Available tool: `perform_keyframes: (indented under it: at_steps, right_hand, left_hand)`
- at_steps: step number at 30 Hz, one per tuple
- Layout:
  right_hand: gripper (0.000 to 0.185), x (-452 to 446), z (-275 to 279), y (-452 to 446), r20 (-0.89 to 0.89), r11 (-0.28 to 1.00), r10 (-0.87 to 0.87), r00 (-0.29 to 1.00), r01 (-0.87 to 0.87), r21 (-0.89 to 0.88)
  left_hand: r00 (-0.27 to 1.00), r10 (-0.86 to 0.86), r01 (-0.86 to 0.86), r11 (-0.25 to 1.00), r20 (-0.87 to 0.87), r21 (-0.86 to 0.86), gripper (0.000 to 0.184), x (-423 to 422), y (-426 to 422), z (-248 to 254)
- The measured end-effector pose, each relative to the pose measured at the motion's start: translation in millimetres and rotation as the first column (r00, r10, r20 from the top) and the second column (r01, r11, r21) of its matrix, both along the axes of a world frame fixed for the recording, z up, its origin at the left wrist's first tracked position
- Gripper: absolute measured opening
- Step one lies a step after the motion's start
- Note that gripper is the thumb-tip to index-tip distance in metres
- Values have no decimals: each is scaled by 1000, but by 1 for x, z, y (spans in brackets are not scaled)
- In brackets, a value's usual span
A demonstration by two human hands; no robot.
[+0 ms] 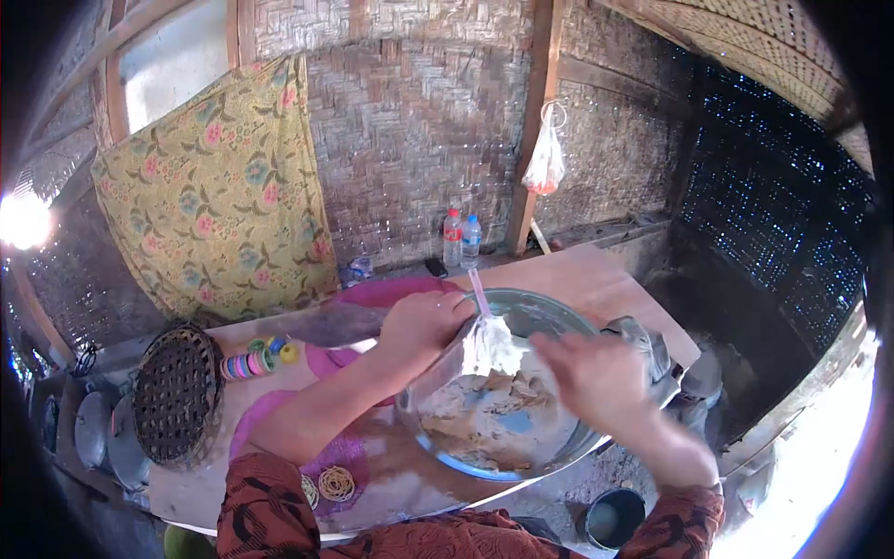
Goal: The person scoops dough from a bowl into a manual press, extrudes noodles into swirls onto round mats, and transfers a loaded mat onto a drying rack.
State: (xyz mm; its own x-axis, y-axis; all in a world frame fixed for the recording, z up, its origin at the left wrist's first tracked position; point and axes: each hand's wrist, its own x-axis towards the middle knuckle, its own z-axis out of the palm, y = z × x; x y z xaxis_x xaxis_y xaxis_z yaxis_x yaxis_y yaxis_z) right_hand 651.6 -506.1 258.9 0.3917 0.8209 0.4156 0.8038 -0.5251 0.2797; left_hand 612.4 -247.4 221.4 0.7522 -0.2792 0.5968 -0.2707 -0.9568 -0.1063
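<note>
A wide basin [500, 476] with a blue-grey rim stands in front of me, with brown, crumbly material [484, 435] spread inside. Above it hangs a white, lumpy mass [492, 347], seemingly in clear plastic, with a narrow pinkish strip [479, 291] rising from its top. My left hand [424, 326] is over the basin's left rim, fingers curled beside the strip; the film below it looks like part of a clear bag, though its grip is partly hidden. To the right of the white mass, my right hand [601, 377] is over the basin, its fingers smeared by motion.
On the table [596, 279] are a woven basket [175, 396], colourful rings [250, 361], rubber bands [336, 483] and pink plastic sheeting [270, 415]. Two bottles [462, 240] stand by the wall. A grey cloth-like bundle [643, 340] is right of the basin, a bucket [615, 518] below.
</note>
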Motion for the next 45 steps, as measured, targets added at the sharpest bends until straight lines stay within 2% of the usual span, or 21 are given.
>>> perform_keyframes:
  at_steps: [2, 7, 9, 12, 14, 15, 17, 18, 20, 21, 25, 26, 28, 31, 32, 35, 37, 38, 40, 43, 45]
  right_hand:
    - [41, -19, -22, 4, 260, 994, 62, 964, -84, 75]
    - [37, -12, -29, -27, 180, 974, 21, 984, -61, 217]
    - [26, -6, -24, -37, 105, 863, -23, 994, -34, 504]
    - [21, 4, -23, -34, 67, 843, -121, 990, 68, 533]
    - [20, 0, -22, -28, 82, 879, -62, 995, 16, 476]
    - [22, -4, -15, -27, 131, 906, -88, 988, 25, 422]
    - [30, -2, -5, -28, 204, 943, -103, 974, 30, 331]
    - [30, 0, 0, -26, 200, 942, -112, 973, 39, 334]
    - [35, 0, 5, -17, 265, 950, 76, 961, -150, 273]
    - [33, -5, 12, -18, 290, 954, 82, 953, -159, 254]
    - [26, -11, 24, -39, 231, 918, -114, 966, 14, 397]
    - [26, -10, 24, -42, 235, 918, -114, 965, 12, 397]
    - [24, -9, 21, -48, 129, 914, -33, 991, -22, 404]
    - [25, 0, 28, -45, 108, 965, -9, 994, -20, 262]
    - [26, 1, 29, -42, 120, 989, 13, 993, -31, 144]
    - [29, -16, 20, -22, 284, 998, 56, 957, -56, -10]
    - [32, -15, -1, -24, 342, 998, 62, 938, -57, -22]
    - [35, -15, -9, -26, 395, 997, 74, 916, -65, -37]
    - [36, -18, 0, -45, 328, 998, 68, 942, -63, -25]
    - [36, -24, 27, -59, 314, 996, -78, 946, 62, 61]
    - [34, -14, 28, -45, 283, 1000, -3, 959, 0, 12]
  left_hand:
    - [1000, 10, -10, 999, 1, -34, 19, 4, -3, 5]
    - [993, 110, -102, 974, 30, -203, 26, 27, 37, -12]
    - [974, 205, -190, 970, 91, -151, 27, 22, 45, 6]
    - [960, 122, -111, 992, 251, -57, 26, 15, 33, 18]
    - [962, 100, -105, 994, 254, 6, 27, 23, 21, 12]
    - [987, -10, 63, 942, 159, -331, 28, 29, 11, 5]
    - [980, 86, -165, 858, -182, -487, 31, 29, 13, 1]
    - [980, 79, -160, 861, -185, -483, 31, 18, 2, 5]
    - [986, -82, 61, 988, -147, -141, 34, 0, -22, -1]
    - [995, -103, 104, 989, 15, -109, 33, 1, -36, 0]
    - [995, -65, 67, 998, 72, -21, 29, 31, -1, -9]
    - [992, -94, 105, 984, 81, -146, 26, 26, -3, 4]
    - [989, 148, -147, 989, 21, -30, 26, 14, -1, 28]
    - [981, 150, -166, 978, -126, -128, 30, 12, -20, 34]
    - [994, -90, 103, 967, 68, -234, 33, 12, -21, 26]
    - [994, -109, 109, 987, 8, -115, 34, 16, -27, 14]
    - [950, -298, 308, 941, 91, -139, 33, 22, -10, 4]
    - [951, -295, 306, 942, 96, -137, 33, 23, -2, 2]
    - [991, 11, -29, 990, -131, -135, 32, 22, 15, 0]
    - [996, 57, -65, 991, -74, -117, 29, 18, 17, 5]
    - [991, 59, -77, 987, -123, -143, 33, 12, -1, 6]
